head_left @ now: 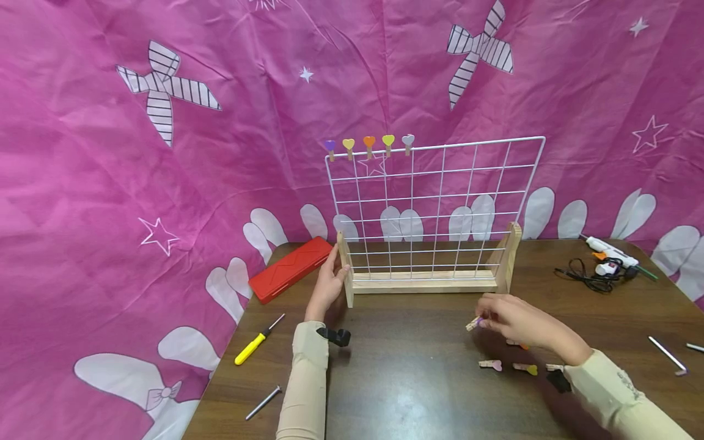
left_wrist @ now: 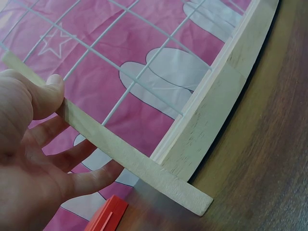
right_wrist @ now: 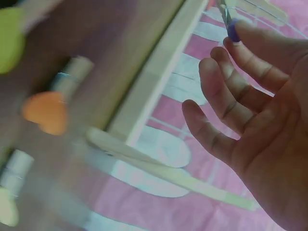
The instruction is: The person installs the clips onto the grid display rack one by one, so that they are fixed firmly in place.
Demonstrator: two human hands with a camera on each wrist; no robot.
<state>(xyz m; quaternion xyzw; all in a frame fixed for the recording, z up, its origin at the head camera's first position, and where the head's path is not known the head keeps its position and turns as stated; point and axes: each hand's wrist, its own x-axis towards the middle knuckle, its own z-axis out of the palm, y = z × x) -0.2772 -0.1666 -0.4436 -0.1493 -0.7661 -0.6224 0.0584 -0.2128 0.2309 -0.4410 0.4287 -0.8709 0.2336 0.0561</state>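
Observation:
A white wire grid point(head_left: 428, 201) stands upright in a wooden base point(head_left: 423, 285). Several small clothespins with coloured hearts, among them an orange-heart clothespin point(head_left: 369, 144), are clipped along its top bar at the left. My left hand point(head_left: 329, 282) grips the base's left wooden upright point(left_wrist: 134, 156), thumb on one face and fingers on the other. Between thumb and index finger, my right hand point(head_left: 514, 319) pinches a purple-heart clothespin point(head_left: 473, 324) above the table, in front of the base's right end. Below that hand lie more clothespins, including a pink-heart clothespin point(head_left: 491, 365) and a yellow-heart clothespin point(head_left: 525, 369).
Left of the stand lie a red case point(head_left: 291, 269), a yellow-handled screwdriver point(head_left: 258, 340) and a metal bolt point(head_left: 263, 403). At the right back is a glue gun point(head_left: 612, 252) with a black cord. A white rod point(head_left: 667, 354) lies near the right edge. Pink cloth hangs behind.

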